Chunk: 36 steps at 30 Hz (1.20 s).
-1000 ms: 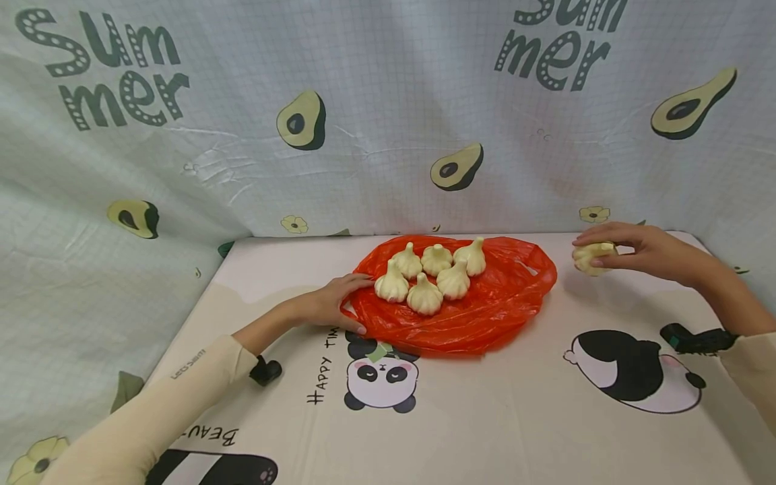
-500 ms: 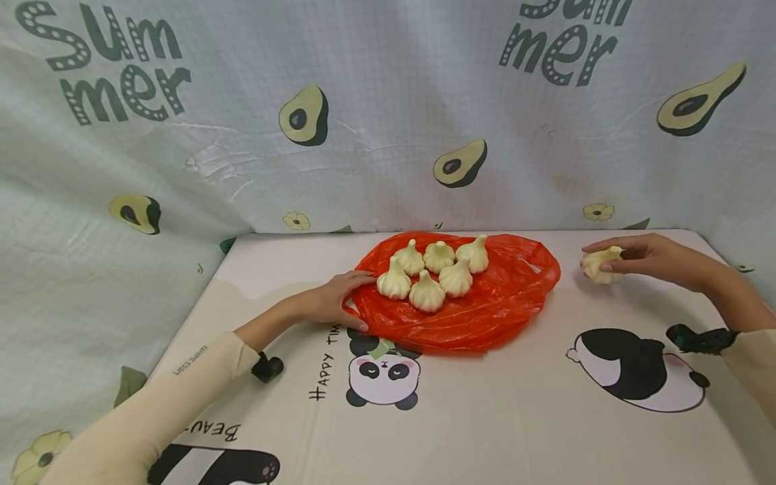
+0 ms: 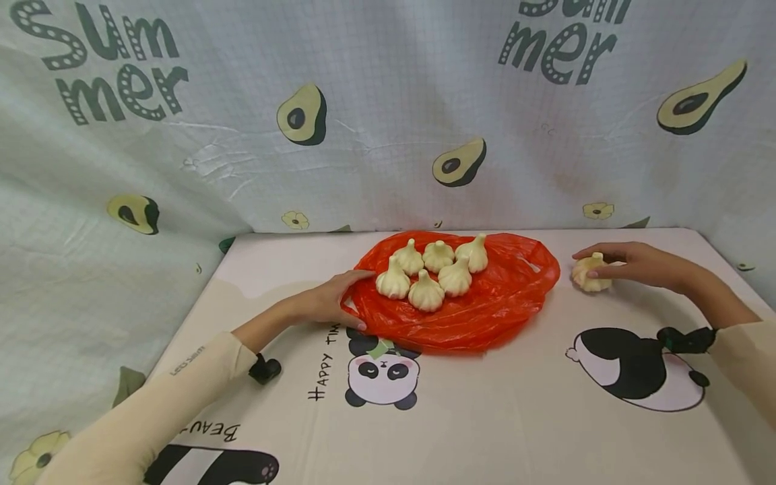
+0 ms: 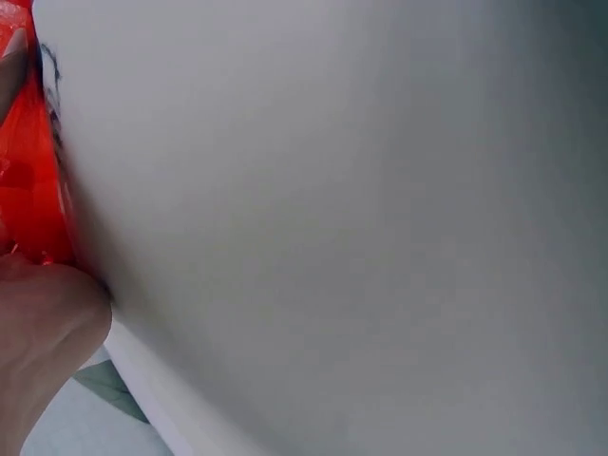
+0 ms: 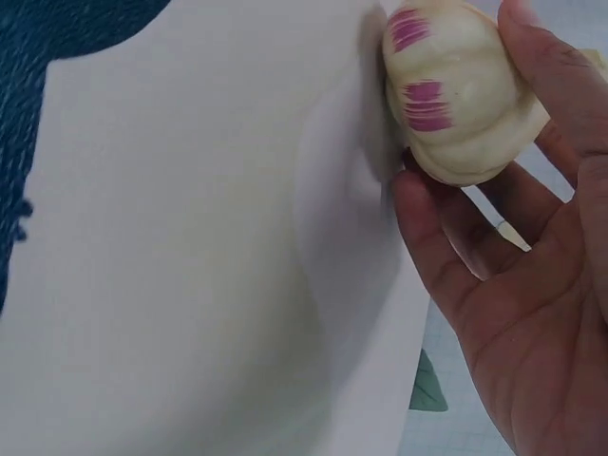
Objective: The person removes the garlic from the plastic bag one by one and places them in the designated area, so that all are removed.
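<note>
At the right back of the table, my right hand holds a garlic bulb between thumb and fingers, low against the tabletop. Purple streaks mark that pale garlic bulb in the right wrist view. My left hand rests on the left edge of a red plastic bag, thumb and fingers spread apart along it. Several more garlic bulbs stand upright on the flattened bag, stems up. In the left wrist view only a strip of the red bag and part of the left hand show.
The white table bears printed pandas and lettering. Behind it and to the sides hangs a pale curtain with avocado prints. Dark straps sit on the wrists near the cream sleeves.
My right hand has brought the garlic bulb down toward the tabletop, its stem turning upright. The left hand and the bulbs on the bag have stayed put.
</note>
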Each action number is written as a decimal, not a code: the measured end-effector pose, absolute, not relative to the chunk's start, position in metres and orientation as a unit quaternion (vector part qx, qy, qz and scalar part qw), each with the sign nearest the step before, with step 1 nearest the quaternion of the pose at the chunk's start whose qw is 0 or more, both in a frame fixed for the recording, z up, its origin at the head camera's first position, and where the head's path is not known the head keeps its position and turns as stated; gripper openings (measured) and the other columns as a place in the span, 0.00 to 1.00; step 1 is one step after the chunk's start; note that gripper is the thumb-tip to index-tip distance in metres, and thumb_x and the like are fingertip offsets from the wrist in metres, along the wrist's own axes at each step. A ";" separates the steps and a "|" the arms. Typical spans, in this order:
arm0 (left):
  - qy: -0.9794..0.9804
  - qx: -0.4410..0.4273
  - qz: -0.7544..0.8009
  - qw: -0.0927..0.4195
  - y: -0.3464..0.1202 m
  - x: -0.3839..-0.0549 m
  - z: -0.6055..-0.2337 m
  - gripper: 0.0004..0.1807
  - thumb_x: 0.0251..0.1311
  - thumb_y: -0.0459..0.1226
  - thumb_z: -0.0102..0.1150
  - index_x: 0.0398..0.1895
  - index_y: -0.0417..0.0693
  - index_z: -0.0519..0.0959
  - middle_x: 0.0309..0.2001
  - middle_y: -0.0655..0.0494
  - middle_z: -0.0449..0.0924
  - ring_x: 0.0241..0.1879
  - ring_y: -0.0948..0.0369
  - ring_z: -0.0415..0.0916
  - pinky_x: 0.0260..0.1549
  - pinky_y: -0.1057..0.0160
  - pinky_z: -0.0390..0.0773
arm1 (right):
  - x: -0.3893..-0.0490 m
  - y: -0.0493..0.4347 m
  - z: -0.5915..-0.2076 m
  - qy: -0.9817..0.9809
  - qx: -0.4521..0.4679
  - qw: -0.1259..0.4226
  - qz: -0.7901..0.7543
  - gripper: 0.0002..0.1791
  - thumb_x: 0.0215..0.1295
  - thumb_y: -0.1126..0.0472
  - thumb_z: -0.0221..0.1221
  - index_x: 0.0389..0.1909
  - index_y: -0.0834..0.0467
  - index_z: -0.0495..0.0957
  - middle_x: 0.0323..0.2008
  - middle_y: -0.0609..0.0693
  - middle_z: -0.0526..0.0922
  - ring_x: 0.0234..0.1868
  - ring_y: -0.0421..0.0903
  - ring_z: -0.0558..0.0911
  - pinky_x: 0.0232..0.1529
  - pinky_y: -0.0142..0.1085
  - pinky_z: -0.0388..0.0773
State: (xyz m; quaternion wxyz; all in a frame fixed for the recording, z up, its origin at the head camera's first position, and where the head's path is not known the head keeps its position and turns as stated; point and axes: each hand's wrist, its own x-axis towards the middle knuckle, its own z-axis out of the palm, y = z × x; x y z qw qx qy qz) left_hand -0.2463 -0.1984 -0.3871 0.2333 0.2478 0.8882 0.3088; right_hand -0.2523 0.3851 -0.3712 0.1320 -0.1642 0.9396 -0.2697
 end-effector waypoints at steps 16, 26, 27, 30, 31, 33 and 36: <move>0.871 0.166 0.427 0.179 -0.213 -0.231 -0.374 0.38 0.59 0.40 0.73 0.72 0.51 0.66 0.74 0.45 0.60 0.72 0.40 0.63 0.60 0.45 0.77 | -0.247 0.397 -0.373 0.939 -0.151 0.127 -0.282 0.27 0.72 0.48 0.60 0.68 0.51 0.74 0.66 0.59 0.75 0.52 0.27 0.68 0.57 0.62 0.73; 0.838 0.178 0.469 0.216 -0.216 -0.227 -0.379 0.38 0.62 0.37 0.70 0.75 0.55 0.65 0.78 0.49 0.57 0.71 0.44 0.65 0.61 0.50 0.76 | -0.240 0.392 -0.384 0.937 -0.119 0.124 -0.303 0.29 0.76 0.46 0.55 0.71 0.55 0.68 0.67 0.67 0.71 0.62 0.64 0.71 0.55 0.62 0.76; 0.837 0.178 0.470 0.215 -0.215 -0.227 -0.380 0.39 0.62 0.38 0.71 0.75 0.55 0.65 0.78 0.49 0.56 0.71 0.44 0.66 0.61 0.51 0.76 | -0.239 0.391 -0.383 0.939 -0.120 0.122 -0.299 0.29 0.76 0.47 0.55 0.72 0.55 0.67 0.68 0.68 0.70 0.62 0.66 0.70 0.55 0.65 0.75; 0.839 0.178 0.468 0.211 -0.215 -0.228 -0.380 0.39 0.61 0.38 0.71 0.74 0.53 0.66 0.78 0.48 0.56 0.72 0.44 0.64 0.62 0.50 0.76 | -0.238 0.389 -0.379 0.941 -0.129 0.118 -0.290 0.30 0.76 0.48 0.55 0.73 0.57 0.65 0.69 0.69 0.66 0.65 0.69 0.67 0.57 0.71 0.70; 0.840 0.178 0.467 0.210 -0.215 -0.228 -0.380 0.38 0.61 0.39 0.72 0.74 0.53 0.66 0.78 0.48 0.56 0.72 0.43 0.64 0.62 0.50 0.75 | -0.238 0.389 -0.377 0.942 -0.131 0.116 -0.287 0.30 0.76 0.49 0.55 0.73 0.58 0.65 0.70 0.68 0.66 0.66 0.69 0.67 0.57 0.72 0.69; 0.842 0.175 0.465 0.211 -0.216 -0.229 -0.381 0.39 0.60 0.39 0.72 0.74 0.53 0.67 0.77 0.47 0.57 0.71 0.43 0.65 0.62 0.50 0.76 | -0.237 0.388 -0.375 0.943 -0.139 0.108 -0.283 0.31 0.75 0.50 0.57 0.73 0.59 0.65 0.70 0.68 0.66 0.66 0.70 0.67 0.58 0.73 0.68; 0.844 0.174 0.461 0.210 -0.216 -0.230 -0.381 0.39 0.60 0.39 0.72 0.74 0.53 0.66 0.76 0.45 0.59 0.70 0.43 0.67 0.60 0.51 0.78 | -0.235 0.388 -0.370 0.946 -0.150 0.090 -0.274 0.32 0.74 0.52 0.59 0.72 0.60 0.65 0.69 0.66 0.69 0.65 0.68 0.71 0.58 0.69 0.72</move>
